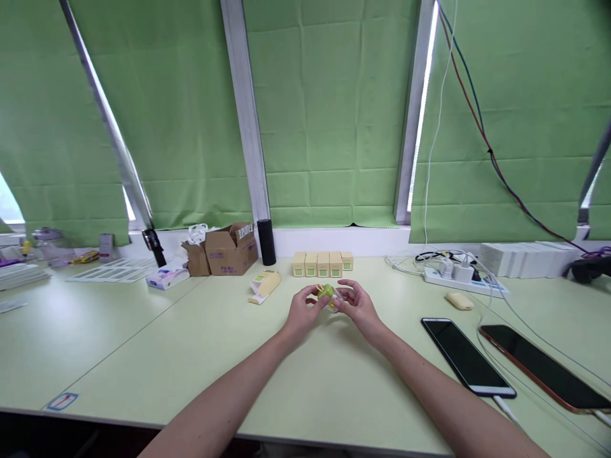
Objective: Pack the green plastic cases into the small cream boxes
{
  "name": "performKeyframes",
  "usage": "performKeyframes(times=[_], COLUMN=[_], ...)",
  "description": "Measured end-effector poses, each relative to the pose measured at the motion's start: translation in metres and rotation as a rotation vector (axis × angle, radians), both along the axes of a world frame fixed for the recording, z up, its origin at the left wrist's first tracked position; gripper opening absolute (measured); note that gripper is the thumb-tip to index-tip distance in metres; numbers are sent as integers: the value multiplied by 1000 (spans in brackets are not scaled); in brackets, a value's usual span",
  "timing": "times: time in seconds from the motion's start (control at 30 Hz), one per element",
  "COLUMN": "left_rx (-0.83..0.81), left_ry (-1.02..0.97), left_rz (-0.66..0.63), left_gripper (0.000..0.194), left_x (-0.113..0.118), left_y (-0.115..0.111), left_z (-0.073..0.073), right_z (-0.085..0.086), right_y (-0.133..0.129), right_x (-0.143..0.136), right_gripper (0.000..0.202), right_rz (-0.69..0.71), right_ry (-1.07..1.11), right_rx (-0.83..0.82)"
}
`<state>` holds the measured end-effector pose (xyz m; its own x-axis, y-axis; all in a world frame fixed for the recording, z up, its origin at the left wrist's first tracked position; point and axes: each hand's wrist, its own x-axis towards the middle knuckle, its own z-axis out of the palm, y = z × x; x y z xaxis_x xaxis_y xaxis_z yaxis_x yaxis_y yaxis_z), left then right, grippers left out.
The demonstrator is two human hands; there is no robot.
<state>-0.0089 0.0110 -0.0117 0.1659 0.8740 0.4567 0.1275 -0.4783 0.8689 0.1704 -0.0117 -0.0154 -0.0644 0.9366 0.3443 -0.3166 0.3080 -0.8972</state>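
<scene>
Both hands meet over the table in front of me, around a small clear bottle with a round green cap [326, 291] and a pale cord loop. My left hand [304, 310] is closed on the green cap, thumb in front. With thumb and bent fingers, my right hand [359, 309] grips the clear body, which is partly hidden behind the fingers. Beyond the hands stands a row of several small beige boxes [323, 264] with green labels. An opened beige box [265, 286] lies on its side to the left.
At the back left are a cardboard box [231, 249], a black cylinder [266, 242] and a tissue pack [167, 277]. On the right, two phones [468, 357] with cables lie near a cream-coloured case [459, 301] and a power strip [465, 282]. White boxes [527, 259] line the wall.
</scene>
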Motion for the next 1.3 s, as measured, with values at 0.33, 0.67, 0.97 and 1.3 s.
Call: performKeyframes(times=[0.33,0.67,0.97,1.3], left_rx=[-50,-32,34,68], left_ry=[-14,0,81,126], left_rz=[-82,-68,-24,-8], left_gripper=[55,55,44,34], left_x=[0,-1,1,4], left_y=[-2,-3,-9,-13], left_z=[-2,1,1,5], right_z=[-3,-5,-2,-2], right_y=[-1,0,-2,-1], right_x=[0,0,-1,-1], right_gripper=[61,61,54,44], right_rz=[-1,10,16,-10], right_ry=[-131,-114,-45,-76], right_rx=[56,62,47,74])
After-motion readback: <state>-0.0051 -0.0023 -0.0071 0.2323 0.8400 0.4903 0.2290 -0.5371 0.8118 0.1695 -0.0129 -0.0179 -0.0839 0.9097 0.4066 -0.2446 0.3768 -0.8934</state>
